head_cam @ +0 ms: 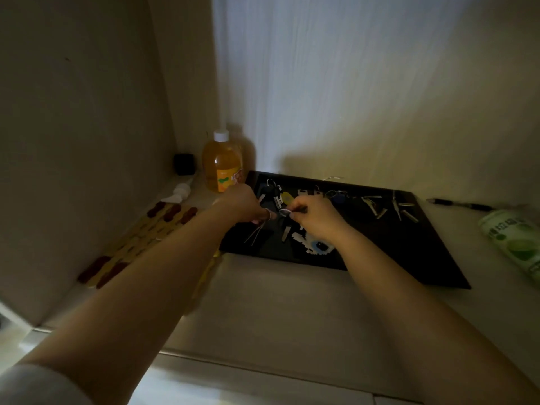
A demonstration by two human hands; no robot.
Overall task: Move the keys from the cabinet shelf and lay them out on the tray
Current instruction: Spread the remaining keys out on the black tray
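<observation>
Both hands work over the black tray, which lies on the shelf. The left hand pinches a thin ring with a few slim pieces hanging under it. The right hand pinches a small silver piece just beside it. Many keys already lie in a row along the far side of the tray. I judge the keys light, stiff and a little slippery, and on a ring they swing and tangle. The best grip is at the flat head or at the ring, not at the narrow blade.
</observation>
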